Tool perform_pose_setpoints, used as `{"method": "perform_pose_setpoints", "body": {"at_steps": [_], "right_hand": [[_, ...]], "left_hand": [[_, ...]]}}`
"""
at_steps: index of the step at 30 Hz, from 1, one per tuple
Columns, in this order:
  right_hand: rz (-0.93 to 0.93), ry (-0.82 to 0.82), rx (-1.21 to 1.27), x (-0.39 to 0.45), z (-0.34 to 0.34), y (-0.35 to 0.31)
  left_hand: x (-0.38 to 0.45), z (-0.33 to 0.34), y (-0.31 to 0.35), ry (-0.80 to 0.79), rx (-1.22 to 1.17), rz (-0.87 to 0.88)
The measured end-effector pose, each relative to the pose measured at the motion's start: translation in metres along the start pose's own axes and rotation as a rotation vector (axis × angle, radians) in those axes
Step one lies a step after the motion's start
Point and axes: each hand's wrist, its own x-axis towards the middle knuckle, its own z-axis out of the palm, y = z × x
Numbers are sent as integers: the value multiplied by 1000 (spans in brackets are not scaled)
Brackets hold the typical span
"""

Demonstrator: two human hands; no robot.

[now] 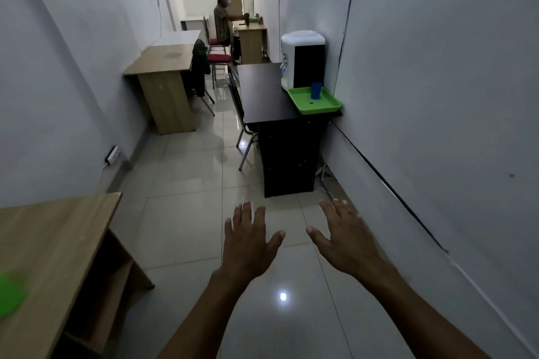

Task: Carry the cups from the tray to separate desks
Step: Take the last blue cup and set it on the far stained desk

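hands: left [248, 245], right [344, 239] spread, empty | green tray [329, 106] holds upright blue cup [316, 90] | on dark desk [265, 96]

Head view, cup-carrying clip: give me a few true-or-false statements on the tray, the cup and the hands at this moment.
1. A blue cup stands upright on the green tray. True.
2. The tray sits on a light wooden desk. False: it rests on the dark desk, beside the water dispenser.
3. The left hand holds a cup. False: it is open and empty, fingers spread.
4. The right hand is empty. True.
5. Both hands touch the tray. False: they are held out over the tiled floor, well short of the dark desk.
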Motion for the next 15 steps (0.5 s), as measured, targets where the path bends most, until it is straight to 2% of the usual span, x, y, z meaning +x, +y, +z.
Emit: {"method": "perform_pose_setpoints", "body": {"at_steps": [8, 15], "right_hand": [[28, 40, 22, 209, 4, 4], [95, 84, 45, 368, -15, 9]], "left_hand": [[217, -26, -35, 51, -3, 84], [388, -52, -37, 71, 41, 144]]}}
